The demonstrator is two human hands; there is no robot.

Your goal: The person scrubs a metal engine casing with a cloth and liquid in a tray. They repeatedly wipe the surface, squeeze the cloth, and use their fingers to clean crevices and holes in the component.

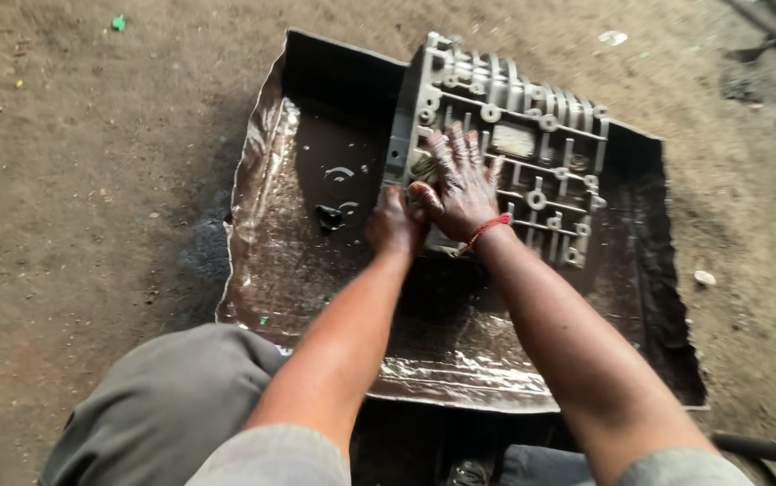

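A grey cast-metal engine housing (532,135) with ribs and bolt bosses lies tilted in a dented metal tray (298,117) holding dark oily liquid. My right hand (462,180) is spread flat on the housing's face, fingers apart, a red thread on its wrist. My left hand (393,223) is closed at the housing's lower left edge, wet with oil; whether it holds something there is hidden.
A small dark object (329,216) sits in the liquid left of the housing. The tray rests on bare dirt ground (91,180). My knee in grey trousers (167,405) is at the tray's near left corner. A dark bar (766,447) lies at lower right.
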